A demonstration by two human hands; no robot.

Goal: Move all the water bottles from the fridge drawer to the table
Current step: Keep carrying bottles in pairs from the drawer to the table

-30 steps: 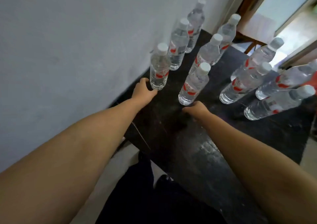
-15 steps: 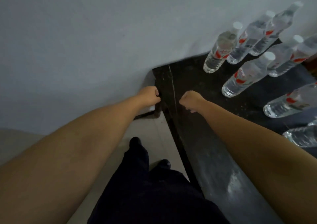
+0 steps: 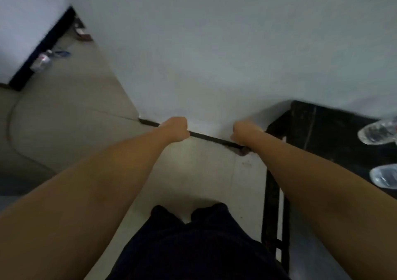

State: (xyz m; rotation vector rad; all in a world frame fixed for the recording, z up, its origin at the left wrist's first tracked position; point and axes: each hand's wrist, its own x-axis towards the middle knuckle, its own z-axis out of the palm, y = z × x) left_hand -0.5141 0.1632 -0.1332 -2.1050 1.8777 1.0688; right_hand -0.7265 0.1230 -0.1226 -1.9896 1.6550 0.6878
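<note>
Both hands are empty and loosely fisted mid-frame, left hand (image 3: pixel 176 129) and right hand (image 3: pixel 243 132). Water bottles (image 3: pixel 378 132) stand on the tabletop (image 3: pixel 322 133) at right edge. Probably between trips; the next move calls for finding the fridge drawer, not clearly in view.

clear plastic bottles (image 3: pixel 378 132), scuffed dark table (image 3: pixel 326 129)

Both hands (image 3: pixel 175 129) (image 3: pixel 243 132) curled, empty

Two water bottles (image 3: pixel 377 132) on one black table (image 3: pixel 322 127), two hands (image 3: pixel 176 129), one floor bottle (image 3: pixel 40 61)
</note>
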